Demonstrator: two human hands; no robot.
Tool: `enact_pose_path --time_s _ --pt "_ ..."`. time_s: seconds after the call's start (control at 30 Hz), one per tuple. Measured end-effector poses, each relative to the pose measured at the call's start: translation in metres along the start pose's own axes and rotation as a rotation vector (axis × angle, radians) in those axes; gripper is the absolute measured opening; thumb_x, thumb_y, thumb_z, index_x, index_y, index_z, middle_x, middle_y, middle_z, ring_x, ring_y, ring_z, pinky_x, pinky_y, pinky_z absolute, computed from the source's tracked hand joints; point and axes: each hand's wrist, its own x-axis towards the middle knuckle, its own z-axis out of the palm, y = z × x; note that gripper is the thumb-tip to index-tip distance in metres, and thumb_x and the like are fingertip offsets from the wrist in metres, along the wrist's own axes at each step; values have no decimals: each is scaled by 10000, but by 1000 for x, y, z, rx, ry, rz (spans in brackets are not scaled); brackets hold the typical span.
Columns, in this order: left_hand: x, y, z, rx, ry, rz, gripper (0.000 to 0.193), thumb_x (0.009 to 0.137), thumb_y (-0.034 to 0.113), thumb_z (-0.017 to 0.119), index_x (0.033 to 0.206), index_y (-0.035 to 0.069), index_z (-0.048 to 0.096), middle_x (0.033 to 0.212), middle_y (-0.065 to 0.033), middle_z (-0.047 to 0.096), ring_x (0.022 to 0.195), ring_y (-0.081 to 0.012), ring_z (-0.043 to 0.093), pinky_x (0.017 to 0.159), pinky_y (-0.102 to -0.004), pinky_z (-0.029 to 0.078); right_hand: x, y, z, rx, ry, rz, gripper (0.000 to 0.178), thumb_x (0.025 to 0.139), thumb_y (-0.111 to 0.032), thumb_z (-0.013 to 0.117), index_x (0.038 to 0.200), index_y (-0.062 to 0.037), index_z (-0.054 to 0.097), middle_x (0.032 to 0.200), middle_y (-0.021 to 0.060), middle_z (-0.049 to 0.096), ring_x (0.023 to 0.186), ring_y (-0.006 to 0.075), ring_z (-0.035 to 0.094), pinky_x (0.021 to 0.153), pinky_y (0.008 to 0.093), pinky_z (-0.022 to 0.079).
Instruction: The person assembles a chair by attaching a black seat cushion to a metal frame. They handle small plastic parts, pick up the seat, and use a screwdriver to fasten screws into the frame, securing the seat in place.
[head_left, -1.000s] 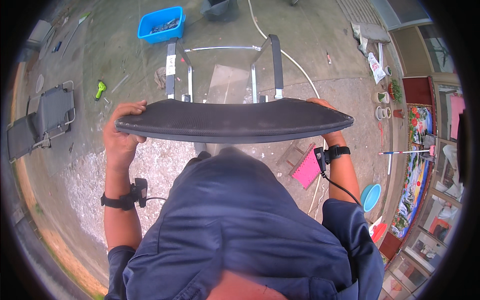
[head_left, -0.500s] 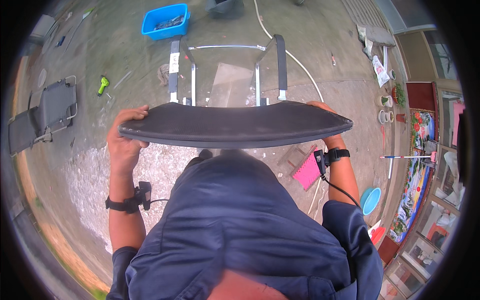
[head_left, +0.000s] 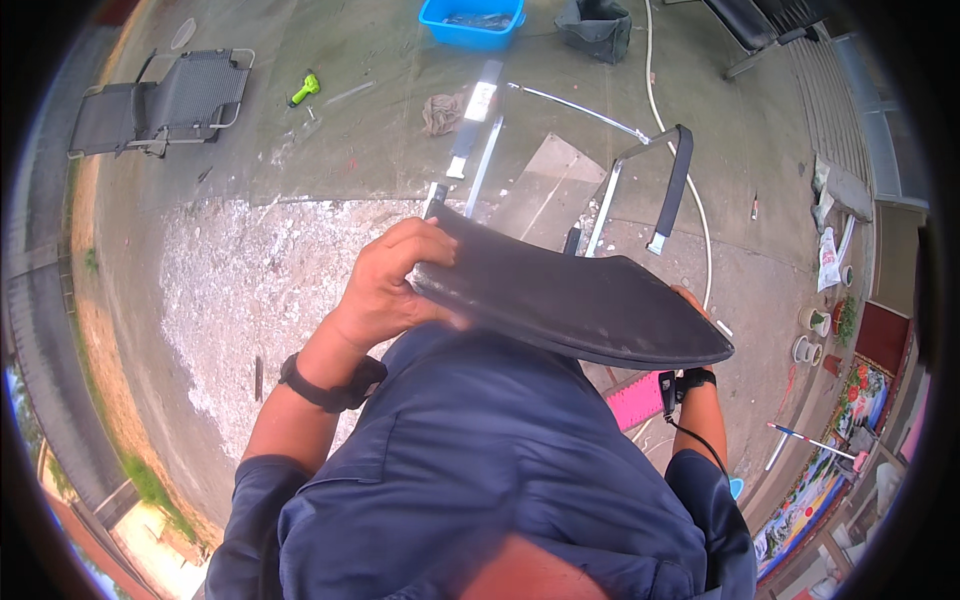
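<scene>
A chair with a broad, curved black backrest (head_left: 570,290) is tilted in front of my body, its right end lower than its left. My left hand (head_left: 395,270) is closed round the backrest's left end, fingers over the top and thumb beneath. At the other end my right hand (head_left: 692,300) grips from behind, mostly hidden by the backrest. Beyond it extend the chair's metal frame, a left armrest (head_left: 478,108) with a pale label and a dark right armrest (head_left: 676,190). Between the armrests I see the ground and a flat grey sheet (head_left: 553,185).
Past the chair are a blue tub (head_left: 470,32), a dark bag (head_left: 595,28) and a pale hose (head_left: 700,190). A green power tool (head_left: 304,88) lies far left near a folding lounger (head_left: 170,100). Flowerpots (head_left: 808,350) line the right. Something pink (head_left: 640,400) lies below the backrest.
The chair has turned clockwise, its left end swinging up and its right end down, with both hands still on it. My view has turned, so the surroundings have shifted right and the lounger upward.
</scene>
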Motion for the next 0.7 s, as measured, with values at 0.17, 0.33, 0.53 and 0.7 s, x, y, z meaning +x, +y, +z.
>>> enact_pose_path --time_s 0.17,0.33,0.53,0.7 --pt "-9 0 -13 -10 -64 46 532 511 243 950 898 73 628 910 -78 636 849 -290 633 744 -371 518 -6 57 28 -436 -101 -34 382 937 -121 624 1294 15 612 1198 123 670 1091 199 641 962 322 493" --pt "-31 -22 -11 127 -133 148 457 556 277 907 778 86 557 810 -63 545 790 -296 578 652 -410 474 -17 44 82 -434 -7 443 489 888 -172 729 1308 33 584 1019 105 723 914 166 674 753 309 552" --pt "-72 -78 -45 113 -242 251 357 685 297 827 742 95 538 836 -62 527 792 -278 551 664 -403 483 -45 -91 179 -585 193 230 542 849 -204 782 1326 -23 598 1008 91 711 737 87 592 640 274 504" --pt "-112 -114 -86 110 -266 274 335 709 318 787 756 103 533 856 -67 532 799 -277 555 674 -409 483 -28 -224 331 -1064 -114 -368 676 642 -127 862 1281 -114 640 1087 71 672 849 238 619 746 350 530"
